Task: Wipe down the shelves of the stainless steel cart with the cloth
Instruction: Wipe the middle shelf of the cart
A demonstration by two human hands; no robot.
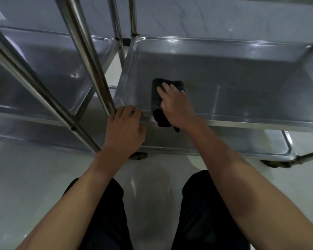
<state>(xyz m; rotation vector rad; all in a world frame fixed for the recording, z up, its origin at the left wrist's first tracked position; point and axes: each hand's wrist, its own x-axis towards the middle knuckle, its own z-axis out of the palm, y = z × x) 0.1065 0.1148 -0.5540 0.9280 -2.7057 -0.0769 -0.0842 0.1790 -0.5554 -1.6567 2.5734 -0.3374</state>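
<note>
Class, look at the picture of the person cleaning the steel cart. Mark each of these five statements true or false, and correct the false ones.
1. The right hand presses a dark cloth onto a shelf. True.
2. The cloth is white. False: it is black or very dark.
3. The left hand grips the cart at its near corner, by a post. True.
4. The cloth lies on the bottom shelf. False: it is on the shelf above that.
5. Both hands hold the cloth. False: only the right hand touches it.
</note>
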